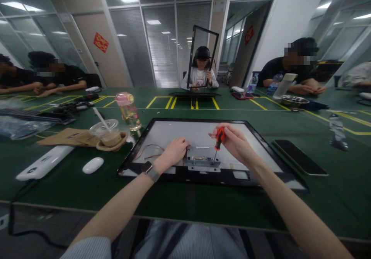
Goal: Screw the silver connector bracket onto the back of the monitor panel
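Observation:
A monitor panel [171, 133] with a black frame lies flat, its pale back facing up. Near its front edge sits a metal bracket [204, 166] carrying a small port board [203, 159]. My right hand [234, 139] is closed round a red and black screwdriver [220, 137], whose shaft points down to the right part of the bracket. Whether its tip sits in a screw is too small to tell. My left hand [174, 152], with a watch on the wrist, grips the bracket's left end with curled fingers, partly hidden. Thin wires [150, 150] lie on the panel left of this hand.
A black phone [300, 156] lies to the right. On the left are a white mouse [93, 165], a white power strip [45, 162], an iced drink cup [108, 133] and a pink-lidded bottle [129, 112]. Across the table, a person holds up a black frame [189, 58].

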The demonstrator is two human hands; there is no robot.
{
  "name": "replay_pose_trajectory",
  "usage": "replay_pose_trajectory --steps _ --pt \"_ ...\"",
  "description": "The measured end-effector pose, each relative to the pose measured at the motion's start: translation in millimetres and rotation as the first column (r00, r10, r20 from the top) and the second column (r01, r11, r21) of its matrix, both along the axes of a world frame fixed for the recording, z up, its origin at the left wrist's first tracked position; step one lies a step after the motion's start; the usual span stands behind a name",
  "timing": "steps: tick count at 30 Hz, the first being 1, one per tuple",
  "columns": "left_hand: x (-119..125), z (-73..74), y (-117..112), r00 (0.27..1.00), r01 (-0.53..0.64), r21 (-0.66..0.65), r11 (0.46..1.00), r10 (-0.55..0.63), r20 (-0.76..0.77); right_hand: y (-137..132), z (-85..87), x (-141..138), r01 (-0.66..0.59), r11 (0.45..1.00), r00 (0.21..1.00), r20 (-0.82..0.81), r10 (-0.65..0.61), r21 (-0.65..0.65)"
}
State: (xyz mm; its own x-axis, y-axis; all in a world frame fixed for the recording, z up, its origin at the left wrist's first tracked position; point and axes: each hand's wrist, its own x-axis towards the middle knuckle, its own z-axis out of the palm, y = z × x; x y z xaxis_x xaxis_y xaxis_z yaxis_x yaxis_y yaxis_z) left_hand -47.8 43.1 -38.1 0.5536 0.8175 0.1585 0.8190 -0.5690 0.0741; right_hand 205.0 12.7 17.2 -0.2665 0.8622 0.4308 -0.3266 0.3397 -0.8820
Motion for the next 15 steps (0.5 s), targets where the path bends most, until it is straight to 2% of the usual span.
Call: replay_pose_trajectory --steps 4,8,12,15 --pt "0.0 -0.6 0.1 1.000 0.000 0.008 1.000 0.000 -0.013 0.3 2.0 1.5 0.053 0.998 0.997 0.057 -0.055 0.037" --pt "-0.5 -0.9 0.2 1.000 0.000 0.006 1.000 0.000 -0.006 3.7 -3.0 4.6 0.192 0.971 0.963 0.165 -0.214 0.140" --pt "-0.6 -1.1 0.6 1.000 0.006 0.005 1.000 -0.006 0.000 1.9 -3.7 2.6 0.342 0.866 0.881 0.197 -0.431 0.364" --pt "-0.6 -0.4 0.4 1.000 -0.004 0.000 1.000 0.004 -0.005 -3.0 -1.0 0.3 0.367 0.804 0.841 0.204 -0.502 0.468"
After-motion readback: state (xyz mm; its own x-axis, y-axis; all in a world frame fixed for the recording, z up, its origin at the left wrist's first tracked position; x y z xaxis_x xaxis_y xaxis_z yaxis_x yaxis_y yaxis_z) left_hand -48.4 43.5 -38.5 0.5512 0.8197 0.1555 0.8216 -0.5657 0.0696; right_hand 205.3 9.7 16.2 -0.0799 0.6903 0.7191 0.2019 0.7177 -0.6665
